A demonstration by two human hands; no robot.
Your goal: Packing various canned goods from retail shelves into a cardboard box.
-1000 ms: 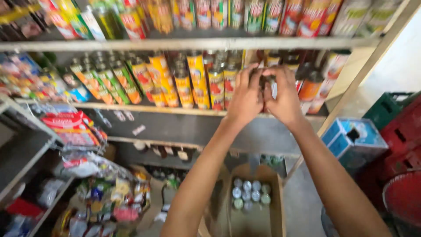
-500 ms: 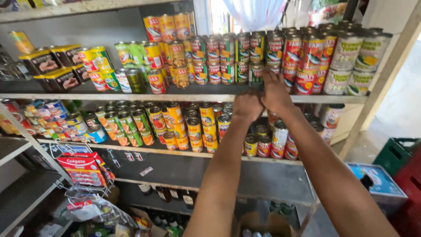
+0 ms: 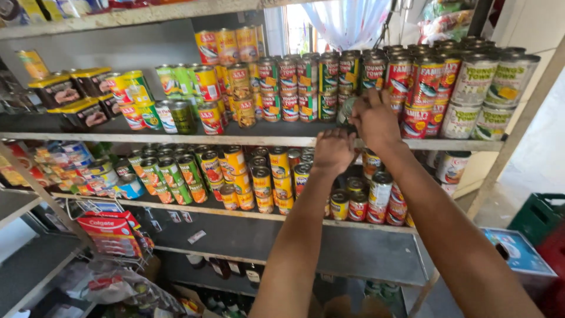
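Both my arms reach up to the upper shelf, which is packed with stacked tins. My right hand grips a tilted can with a green and silver end, held against the front row of red-labelled cans. My left hand is just below and to the left, at the shelf's front edge, its fingers curled away from me. Whether anything is inside the left hand is hidden by its back.
Below is a second shelf lined with yellow, green and red cans. Dark rectangular tins stand at the upper left. Packets hang on a wire rack at lower left. A blue box and green crate sit at right.
My hands rose from the lower can shelf to the upper one, and my view tilted up with them. The right hand now reaches further into the can rows.
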